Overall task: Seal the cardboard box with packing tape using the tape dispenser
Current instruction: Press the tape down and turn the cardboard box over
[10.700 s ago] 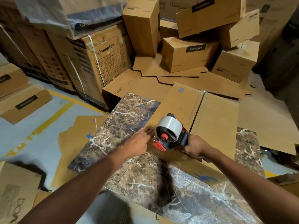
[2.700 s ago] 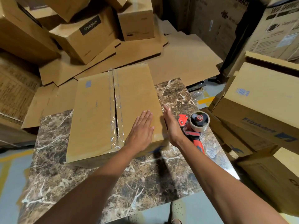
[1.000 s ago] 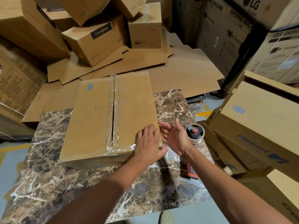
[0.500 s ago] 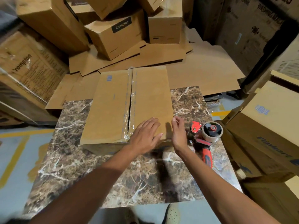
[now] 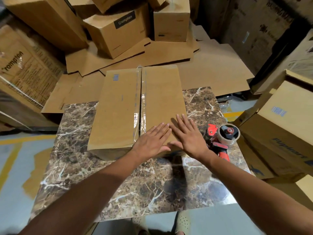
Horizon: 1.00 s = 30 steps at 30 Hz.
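Note:
A flat brown cardboard box (image 5: 118, 109) lies on the marble tabletop (image 5: 135, 187), with a strip of clear tape (image 5: 141, 107) running along its centre seam. My left hand (image 5: 152, 141) lies flat on the box's near right part, fingers straight. Beside it, my right hand (image 5: 189, 136) also rests flat on the near right corner, fingers spread. The red tape dispenser (image 5: 221, 139) with its roll lies on the table just right of my right hand, untouched.
Stacked Crompton boxes (image 5: 118, 29) and flattened cardboard sheets (image 5: 211, 68) crowd the far side. Large cartons (image 5: 284, 126) stand close at the right of the table. Grey floor with a yellow line (image 5: 20, 138) shows at the left.
My right hand has moved from the box's right edge onto its top and now lies flat next to my left hand. The dispenser stays on the table.

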Each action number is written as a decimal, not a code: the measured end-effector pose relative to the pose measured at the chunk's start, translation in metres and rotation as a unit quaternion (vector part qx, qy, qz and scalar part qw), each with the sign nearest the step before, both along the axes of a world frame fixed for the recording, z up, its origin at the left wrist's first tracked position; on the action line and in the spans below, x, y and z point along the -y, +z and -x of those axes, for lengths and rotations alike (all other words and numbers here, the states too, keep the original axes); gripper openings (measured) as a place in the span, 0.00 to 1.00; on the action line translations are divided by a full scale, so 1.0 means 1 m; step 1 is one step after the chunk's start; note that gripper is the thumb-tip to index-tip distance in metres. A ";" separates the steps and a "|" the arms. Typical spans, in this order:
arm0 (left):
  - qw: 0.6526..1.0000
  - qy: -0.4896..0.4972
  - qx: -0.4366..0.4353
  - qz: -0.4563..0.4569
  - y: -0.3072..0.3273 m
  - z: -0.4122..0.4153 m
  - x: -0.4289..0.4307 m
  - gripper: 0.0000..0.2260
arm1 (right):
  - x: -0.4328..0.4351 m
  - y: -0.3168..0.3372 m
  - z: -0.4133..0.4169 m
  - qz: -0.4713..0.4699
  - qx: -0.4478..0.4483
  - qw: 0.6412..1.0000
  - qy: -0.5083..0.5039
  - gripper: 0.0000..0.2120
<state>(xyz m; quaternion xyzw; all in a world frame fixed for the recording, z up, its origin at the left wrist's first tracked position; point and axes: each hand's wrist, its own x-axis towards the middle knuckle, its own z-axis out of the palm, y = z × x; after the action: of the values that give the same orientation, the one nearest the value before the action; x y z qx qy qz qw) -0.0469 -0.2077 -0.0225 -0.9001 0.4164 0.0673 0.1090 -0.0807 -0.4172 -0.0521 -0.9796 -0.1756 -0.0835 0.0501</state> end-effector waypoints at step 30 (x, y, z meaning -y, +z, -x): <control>0.999 0.021 -0.012 0.029 0.005 -0.008 -0.056 0.43 | -0.030 0.033 -0.002 0.110 -0.108 0.988 0.023 0.45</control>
<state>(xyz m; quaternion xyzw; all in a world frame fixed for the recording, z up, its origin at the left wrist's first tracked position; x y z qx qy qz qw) -0.0390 -0.1519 -0.0171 -0.9105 0.4004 0.0689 0.0766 -0.0791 -0.3874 -0.0191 -0.9782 -0.1998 0.0435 -0.0370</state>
